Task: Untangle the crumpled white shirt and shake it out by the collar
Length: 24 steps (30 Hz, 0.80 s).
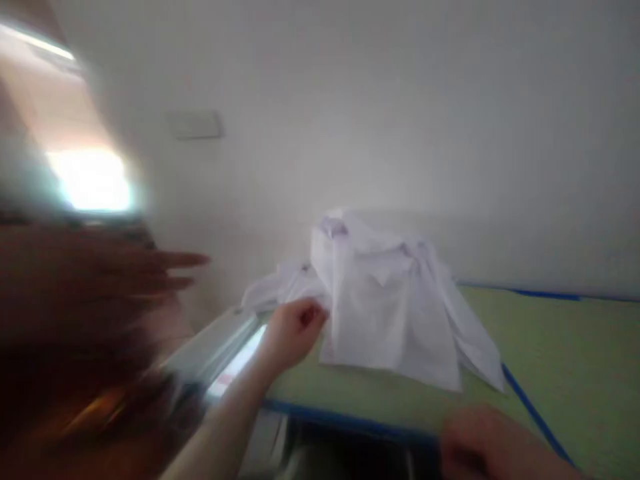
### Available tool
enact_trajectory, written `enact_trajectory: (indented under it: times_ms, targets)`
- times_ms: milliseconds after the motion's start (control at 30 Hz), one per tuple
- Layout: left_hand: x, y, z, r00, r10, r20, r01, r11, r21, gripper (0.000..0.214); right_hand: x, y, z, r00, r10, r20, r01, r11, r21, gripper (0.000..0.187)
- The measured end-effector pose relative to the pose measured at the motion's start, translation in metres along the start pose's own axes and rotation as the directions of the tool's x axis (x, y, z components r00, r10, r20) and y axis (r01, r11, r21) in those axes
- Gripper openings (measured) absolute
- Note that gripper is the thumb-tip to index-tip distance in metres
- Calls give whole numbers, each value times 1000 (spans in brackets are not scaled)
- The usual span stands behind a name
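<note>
In the head view, the left hand [300, 323] has its fingers curled in together, their tips at the left edge of a white cloth garment [375, 307]; blur hides whether they pinch the fabric. The right hand [483, 437], smeared at the bottom edge, has its fingers bent inward, but whether they meet or hold anything cannot be told. The garment sits rumpled on a pale green table top with blue edging [550, 353], its upper part bunched up in front of a plain grey-white wall [400, 120]. On that wall is a small pale rectangular plate [195, 125]. At left, a bright window-like patch [95, 180] glares above a blurred reddish-brown shape [75, 300]. A white sheet with a pinkish mark [235, 367] lies beside the left forearm; any print on it is unreadable.
</note>
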<state>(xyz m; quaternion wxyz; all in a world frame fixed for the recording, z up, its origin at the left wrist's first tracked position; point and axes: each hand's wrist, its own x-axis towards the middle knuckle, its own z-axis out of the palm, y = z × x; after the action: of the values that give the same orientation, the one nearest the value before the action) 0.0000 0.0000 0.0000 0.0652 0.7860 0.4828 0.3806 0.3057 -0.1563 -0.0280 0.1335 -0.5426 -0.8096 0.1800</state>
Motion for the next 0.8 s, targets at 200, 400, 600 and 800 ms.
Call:
enact_trajectory:
  times_ms: [200,400,600,800]
  targets:
    - [98,-11,17,932,-117,-343,148,987,65,22,95,19,-62,940,-152,-306,107,982,-157,17]
    - [158,-22,48,904,-162,-395,95,978,-184,18,172,54,-60,780,-206,-591,159,979,-130,20]
    - [157,-9,73,914,-323,-243,29,652,-758,27,218,57,-43,520,244,-818,400,777,486,39]
    - [144,6,76,966,-238,-100,33,500,-865,34,241,40,-43,486,426,-763,581,494,647,46]
